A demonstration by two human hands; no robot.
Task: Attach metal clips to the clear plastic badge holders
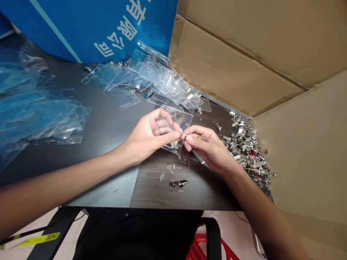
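Note:
My left hand (148, 138) grips a clear plastic badge holder (177, 122), with the thumb across its lower part and the fingers showing through it from behind. My right hand (206, 147) is right next to the holder's edge, its fingertips pinching a small metal fitting (185, 136). The fingertips of both hands nearly meet there and partly hide the holder's lower corner. A metal badge clip (179, 184) lies on the dark tabletop below my hands, among several short clear plastic strips (169, 167).
Overlapping clear holders (151, 77) lie at the table's far side, with more in a blue-tinted heap (35, 108) at left. A large pile of metal clips (245, 148) sits against the cardboard box wall (300, 144) at right. A blue printed panel (108, 29) stands behind.

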